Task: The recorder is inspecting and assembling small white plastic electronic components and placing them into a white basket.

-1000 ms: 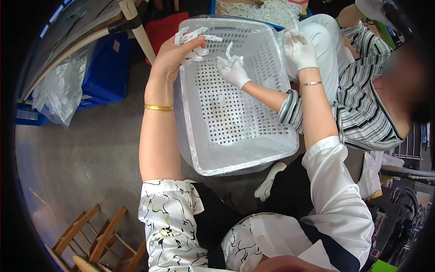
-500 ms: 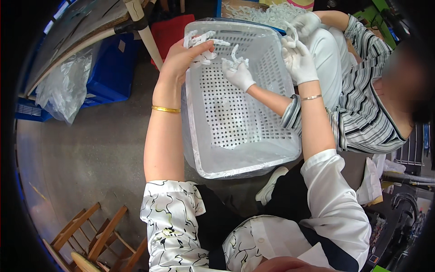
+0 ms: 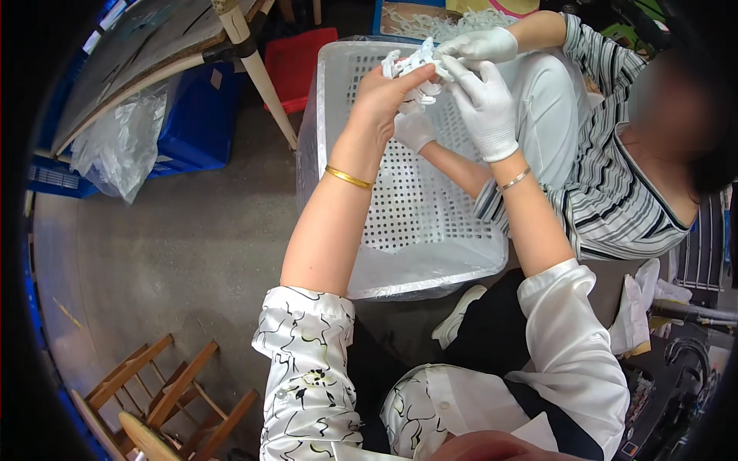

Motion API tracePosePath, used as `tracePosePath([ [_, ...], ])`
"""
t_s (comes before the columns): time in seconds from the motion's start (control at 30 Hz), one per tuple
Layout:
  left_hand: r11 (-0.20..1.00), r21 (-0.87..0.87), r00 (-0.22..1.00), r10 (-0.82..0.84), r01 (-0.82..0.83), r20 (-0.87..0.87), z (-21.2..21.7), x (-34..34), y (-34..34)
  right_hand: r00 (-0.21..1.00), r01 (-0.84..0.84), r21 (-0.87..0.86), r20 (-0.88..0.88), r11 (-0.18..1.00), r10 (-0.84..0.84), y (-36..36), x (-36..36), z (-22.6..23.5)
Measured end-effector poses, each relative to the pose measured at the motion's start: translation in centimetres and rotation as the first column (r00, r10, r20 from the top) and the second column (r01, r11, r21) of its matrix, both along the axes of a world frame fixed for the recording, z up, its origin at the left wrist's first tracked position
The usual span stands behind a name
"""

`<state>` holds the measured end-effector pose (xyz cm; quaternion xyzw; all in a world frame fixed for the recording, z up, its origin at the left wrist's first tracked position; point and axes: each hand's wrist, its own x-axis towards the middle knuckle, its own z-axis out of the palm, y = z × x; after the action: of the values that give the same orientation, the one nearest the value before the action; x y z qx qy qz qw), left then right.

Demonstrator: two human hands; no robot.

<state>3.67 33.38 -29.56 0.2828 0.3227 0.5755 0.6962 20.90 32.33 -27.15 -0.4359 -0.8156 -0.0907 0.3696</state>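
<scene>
My bare left hand (image 3: 384, 92), with a gold bangle at the wrist, grips a bunch of small white curved plastic pieces (image 3: 419, 60) above the far part of a white perforated basket (image 3: 427, 278). My right hand (image 3: 486, 111) wears a white glove. Its thumb and fingers close on a piece at the bunch's right side; the piece itself is mostly covered. A co-worker's gloved hand (image 3: 480, 46) lies just beyond my right fingertips. The co-worker's other gloved hand (image 3: 413, 131) is inside the basket below my left hand, its fingers partly hidden.
A co-worker in a striped top (image 3: 596, 192) sits close on the right. Beyond the basket lies a pile of translucent pieces (image 3: 453, 24). At left are a table leg (image 3: 265, 100), a blue crate (image 3: 196, 123) and a red stool (image 3: 296, 65); wooden chairs (image 3: 165, 384) stand lower left.
My left hand has carried its bunch to the right. My right hand has moved slightly left to meet it. The co-worker's far hand has also shifted left.
</scene>
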Motion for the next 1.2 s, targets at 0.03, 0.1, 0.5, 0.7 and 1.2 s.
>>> tracePosePath([
  [0.03, 0.999, -0.007, 0.999, -0.037, 0.038, 0.037, -0.3, -0.1, 0.0, 0.998, -0.021, 0.029, 0.057, 0.999, 0.02, 0.0, 0.1, 0.1],
  [0.1, 1.0, 0.005, 0.999, -0.008, 0.008, 0.047, -0.6, 0.3, 0.0, 0.996, -0.059, 0.046, 0.067, 0.997, 0.056, 0.0, 0.2, -0.3],
  [0.5, 0.992, -0.099, 0.976, 0.094, -0.075, 0.198, -1.3, 1.9, 3.3, 0.994, 0.005, -0.092, -0.112, 0.996, -0.015, -3.8, 3.0, 0.5],
  [0.7, 0.991, -0.102, 0.988, 0.094, -0.081, 0.125, -3.1, 3.0, 5.8, 0.999, 0.0, -0.233, -0.035, 0.972, -0.009, -6.1, 3.7, -0.2],
  [1.2, 0.981, -0.072, 0.925, 0.141, -0.178, -0.353, -2.4, 4.3, 5.6, 0.997, -0.033, -0.336, -0.073, 0.941, 0.009, -8.5, 4.4, -0.9],
])
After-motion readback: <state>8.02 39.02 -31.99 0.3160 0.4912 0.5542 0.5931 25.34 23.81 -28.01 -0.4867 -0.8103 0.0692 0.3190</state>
